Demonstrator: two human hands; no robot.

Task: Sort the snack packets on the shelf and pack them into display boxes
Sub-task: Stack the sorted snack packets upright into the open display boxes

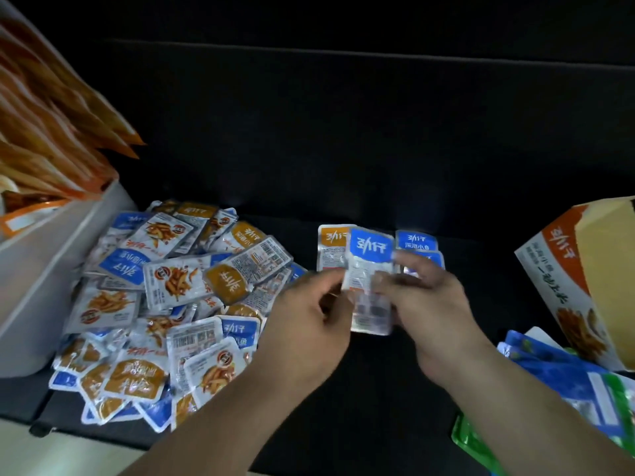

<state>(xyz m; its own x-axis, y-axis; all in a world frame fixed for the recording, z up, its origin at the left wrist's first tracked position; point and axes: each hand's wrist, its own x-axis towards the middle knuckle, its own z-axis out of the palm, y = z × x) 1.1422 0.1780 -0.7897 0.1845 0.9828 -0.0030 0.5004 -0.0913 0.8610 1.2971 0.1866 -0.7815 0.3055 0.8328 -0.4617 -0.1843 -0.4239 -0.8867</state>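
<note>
Hands, left (305, 324) and right (436, 310), pinch one glossy, flat, blue-topped foil packet (370, 266).

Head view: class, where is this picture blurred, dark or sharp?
Head view: motion blur smears the blue packet and the left hand and right hand gripping it; the black shelf is dim, nearly featureless; the packet pile is sharper; orange packets at far left look soft.

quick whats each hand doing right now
left hand: pinches the left edge of a blue-topped snack packet
right hand: holds the same packet's right side
</note>
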